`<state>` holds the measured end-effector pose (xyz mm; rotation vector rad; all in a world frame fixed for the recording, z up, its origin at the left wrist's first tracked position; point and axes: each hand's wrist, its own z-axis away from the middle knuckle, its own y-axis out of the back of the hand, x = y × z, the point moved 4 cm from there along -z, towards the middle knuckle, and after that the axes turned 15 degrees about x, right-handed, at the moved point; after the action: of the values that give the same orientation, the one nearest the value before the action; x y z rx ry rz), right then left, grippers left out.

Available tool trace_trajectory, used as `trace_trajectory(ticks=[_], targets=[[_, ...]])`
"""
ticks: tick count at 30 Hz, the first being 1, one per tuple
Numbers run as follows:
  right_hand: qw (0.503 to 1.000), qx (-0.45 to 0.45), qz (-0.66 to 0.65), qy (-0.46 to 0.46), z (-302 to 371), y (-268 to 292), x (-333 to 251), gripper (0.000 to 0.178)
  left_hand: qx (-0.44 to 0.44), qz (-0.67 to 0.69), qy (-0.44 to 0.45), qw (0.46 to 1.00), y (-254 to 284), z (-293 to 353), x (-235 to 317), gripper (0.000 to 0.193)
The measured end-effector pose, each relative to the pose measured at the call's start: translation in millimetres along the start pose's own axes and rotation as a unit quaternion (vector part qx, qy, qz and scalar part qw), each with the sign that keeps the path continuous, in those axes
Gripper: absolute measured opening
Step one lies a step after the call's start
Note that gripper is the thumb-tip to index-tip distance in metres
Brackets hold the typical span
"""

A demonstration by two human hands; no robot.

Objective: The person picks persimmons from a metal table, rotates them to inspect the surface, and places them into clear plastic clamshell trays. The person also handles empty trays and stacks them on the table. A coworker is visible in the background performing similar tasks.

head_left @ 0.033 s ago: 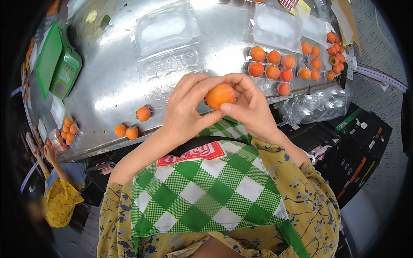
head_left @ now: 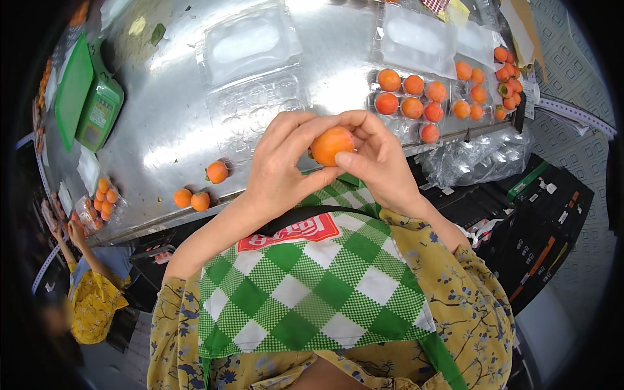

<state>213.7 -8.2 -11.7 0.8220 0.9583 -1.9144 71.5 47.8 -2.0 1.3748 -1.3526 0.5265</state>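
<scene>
An orange persimmon (head_left: pixel 331 145) is held up in front of my apron, above the near edge of the metal table. My left hand (head_left: pixel 276 159) curls round its left side, thumb below and fingers over the top. From the other side my right hand (head_left: pixel 377 156) closes on it, with the thumb pressed against its front. Most of the fruit's underside and back is hidden by my fingers. Just beyond my left hand lies an opened clear plastic clamshell with moulded cups (head_left: pixel 244 120). Loose persimmons (head_left: pixel 216 171) rest on the table to the left of my left forearm.
A clear tray of persimmons (head_left: pixel 411 108) sits at the right, with more persimmons (head_left: pixel 507 75) beyond. Clear plastic packaging (head_left: pixel 481 159) hangs by black crates (head_left: pixel 539 227). A green scale (head_left: pixel 101 110) stands at the left. Another person's hand (head_left: pixel 75 231) is near fruit at far left.
</scene>
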Motion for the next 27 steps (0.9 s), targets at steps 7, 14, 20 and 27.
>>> trace_trajectory(ticks=[7,14,20,27], targets=[[0.997,0.000,-0.055,-0.048,-6,6,7,0.029,-0.001,0.005,0.013,1.000,-3,-1,-1,0.059],[0.993,0.027,-0.100,-0.056,-7,7,-1,0.029,0.016,0.032,0.046,0.998,-2,-1,-7,0.057],[0.994,0.044,0.054,0.084,-25,46,4,0.024,-0.021,0.068,0.158,0.985,-1,8,-14,0.060],[0.993,0.009,0.082,0.080,-19,20,-3,0.030,-0.017,0.090,0.192,0.977,-1,9,-15,0.060]])
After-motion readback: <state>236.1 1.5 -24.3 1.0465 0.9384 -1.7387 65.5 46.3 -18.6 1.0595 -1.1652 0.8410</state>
